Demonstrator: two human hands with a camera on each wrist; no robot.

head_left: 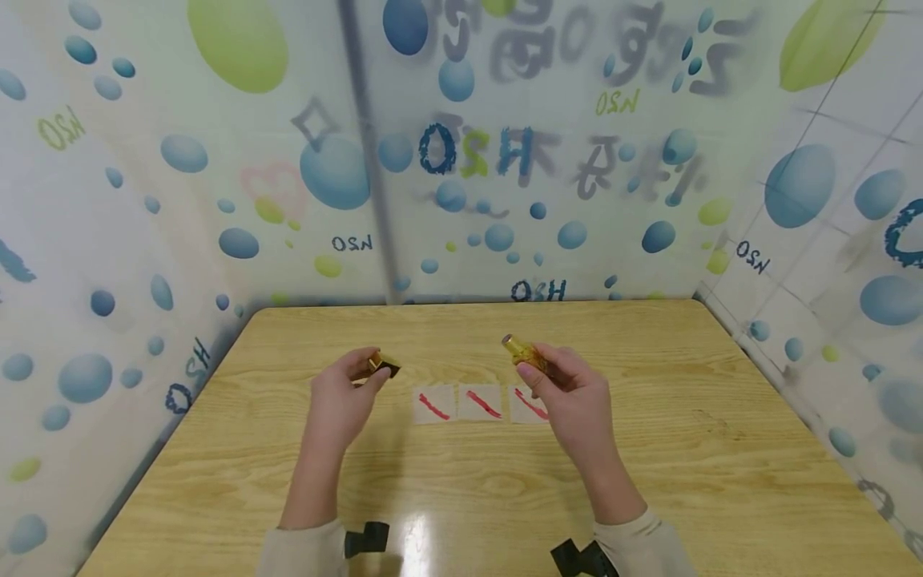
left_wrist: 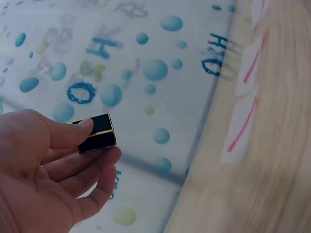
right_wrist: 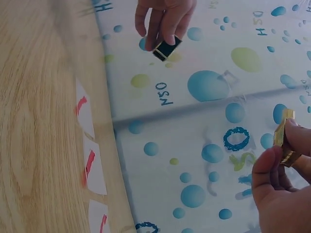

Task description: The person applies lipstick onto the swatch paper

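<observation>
My left hand [head_left: 343,401] pinches a black lipstick cap with gold edges [left_wrist: 99,136] between thumb and fingers, above the table left of the papers. Across from it, my right hand [head_left: 580,405] grips a gold lipstick tube [head_left: 519,351], its narrower end tilted up and to the left. That end looks dark reddish, but whether any lipstick sticks out is too small to tell. The cap and the tube are held apart. Below and between the hands lie three white paper pieces, a left one [head_left: 425,413], a middle one [head_left: 472,410] and a right one [head_left: 521,410], each with a red streak.
The papers lie in a row on a wooden table [head_left: 461,481]. A light curtain with blue and green spots [head_left: 497,192] hangs behind the table's far edge and along both sides. Black straps or mounts [head_left: 368,538] sit at the sleeve cuffs.
</observation>
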